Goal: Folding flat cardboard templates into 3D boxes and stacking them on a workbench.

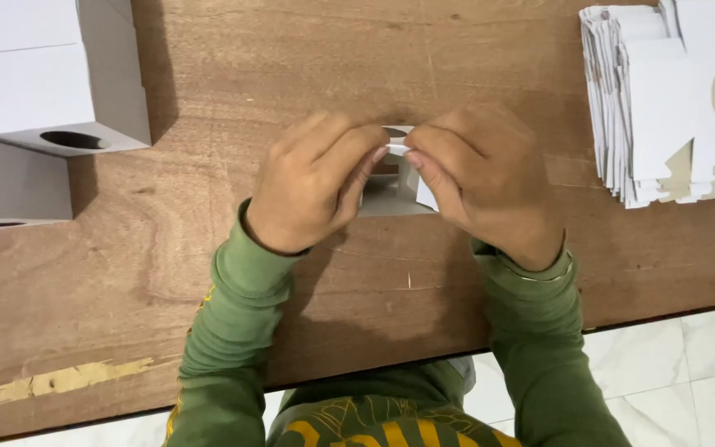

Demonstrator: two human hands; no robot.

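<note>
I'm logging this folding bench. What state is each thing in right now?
Small box: partly folded, on the table, held by both hands.
Left hand: fingers pinching the box's top flap.
Right hand: fingers pinching the same flap.
Finished boxes: folded up, stacked at the left, round holes showing.
Flat blanks: unfolded, piled at the right.
Table: wooden, chipped near the front edge.
</note>
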